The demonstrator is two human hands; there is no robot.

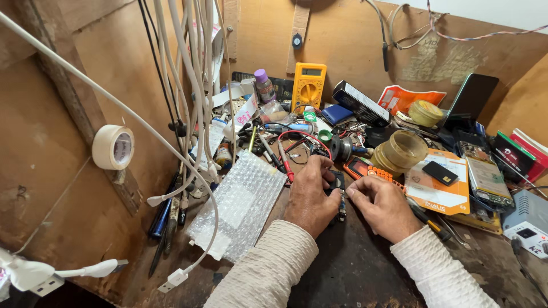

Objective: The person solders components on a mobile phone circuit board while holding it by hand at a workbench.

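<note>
Single head-worn view, looking steeply down and forward from close above a cluttered workbench (354, 274); left hand (311, 197) and right hand (385, 208) near centre, board walls (51, 148) filling left and back.

Small circuit board (341, 197): dark, narrow, long axis running away from the viewer. Lies flat on the dark worktop (354, 268), near the middle of the bench. Mostly hidden; only its upper end and a thin strip of its right edge with small components show. Finer detail too small to tell.
</note>
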